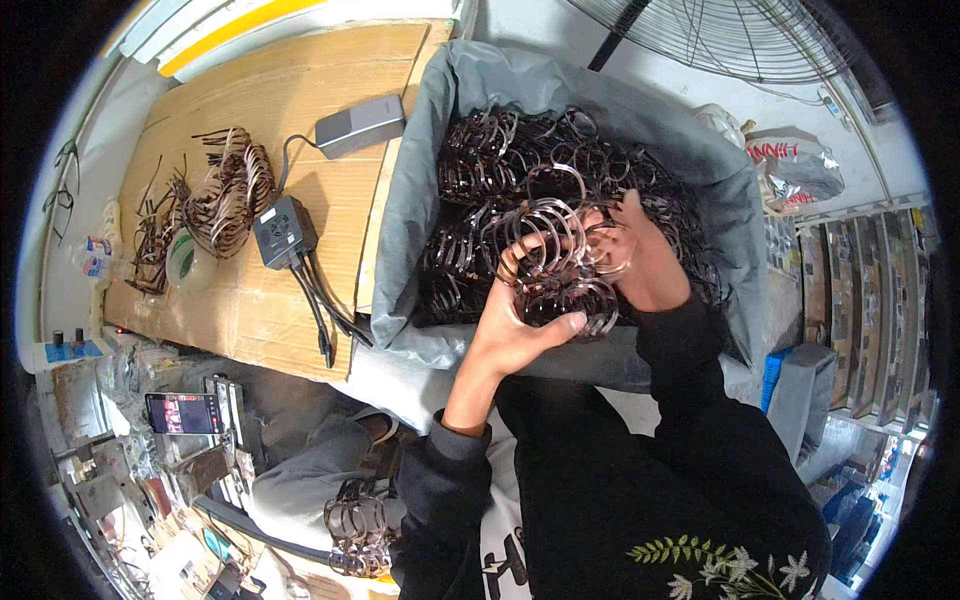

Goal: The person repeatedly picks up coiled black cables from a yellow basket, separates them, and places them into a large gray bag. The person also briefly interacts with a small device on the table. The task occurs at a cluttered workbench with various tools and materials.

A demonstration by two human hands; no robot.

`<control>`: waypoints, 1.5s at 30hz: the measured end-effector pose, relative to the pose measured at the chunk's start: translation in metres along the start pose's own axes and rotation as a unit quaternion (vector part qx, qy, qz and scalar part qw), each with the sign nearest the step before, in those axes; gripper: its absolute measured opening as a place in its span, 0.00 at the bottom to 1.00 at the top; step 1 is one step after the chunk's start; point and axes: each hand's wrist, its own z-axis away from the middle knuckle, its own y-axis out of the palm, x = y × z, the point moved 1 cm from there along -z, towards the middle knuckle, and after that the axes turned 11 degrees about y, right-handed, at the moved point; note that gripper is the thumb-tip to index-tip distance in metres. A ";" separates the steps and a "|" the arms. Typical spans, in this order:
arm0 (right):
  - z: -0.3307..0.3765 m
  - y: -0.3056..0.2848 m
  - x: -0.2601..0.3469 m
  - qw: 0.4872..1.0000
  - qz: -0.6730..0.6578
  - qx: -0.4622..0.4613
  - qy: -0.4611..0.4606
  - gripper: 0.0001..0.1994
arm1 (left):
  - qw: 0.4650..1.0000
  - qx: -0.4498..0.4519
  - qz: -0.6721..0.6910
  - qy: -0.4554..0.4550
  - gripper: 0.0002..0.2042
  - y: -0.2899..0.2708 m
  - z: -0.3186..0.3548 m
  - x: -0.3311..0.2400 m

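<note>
My left hand (520,325) is wrapped round the near-left side of a bundle of shiny dark brown eyeglass frames (550,230), its thumb along the near edge. On the right of the same bundle, my right hand (628,250) grips with curled fingers, partly hidden by the rims. Both hands are over a large bin lined with grey cloth (405,220). Rows of similar eyeglass frames (475,155) fill the bin beneath and beyond them. A further stack of frames (358,525) rests near my left forearm, low in the view.
Left of the bin is a cardboard-topped table (330,75). On it are piled frames (240,190), a clear tape roll (185,260), a grey box (360,126) and a black fan box (284,232) with cables. A wire fan (720,40) stands behind; a grey crate (803,395) is at right.
</note>
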 end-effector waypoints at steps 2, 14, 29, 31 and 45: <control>0.009 0.002 0.012 0.994 0.087 -0.058 -0.032 0.29 | 0.998 0.000 0.069 0.001 0.40 0.002 0.001 -0.007; 0.006 0.020 0.029 0.801 0.550 -0.154 -0.182 0.25 | 0.983 -0.051 0.175 0.001 0.40 -0.006 0.017 -0.028; -0.029 0.098 0.016 0.790 0.512 0.332 -0.053 0.41 | 0.981 -0.113 0.158 0.008 0.38 -0.003 0.125 -0.094; -0.035 0.114 -0.001 0.768 0.514 0.378 -0.059 0.39 | 0.982 -0.106 0.143 0.057 0.35 -0.006 0.143 -0.099; -0.031 0.207 -0.069 0.604 0.547 0.561 -0.146 0.31 | 0.978 -0.189 -0.075 0.050 0.23 0.002 0.237 -0.124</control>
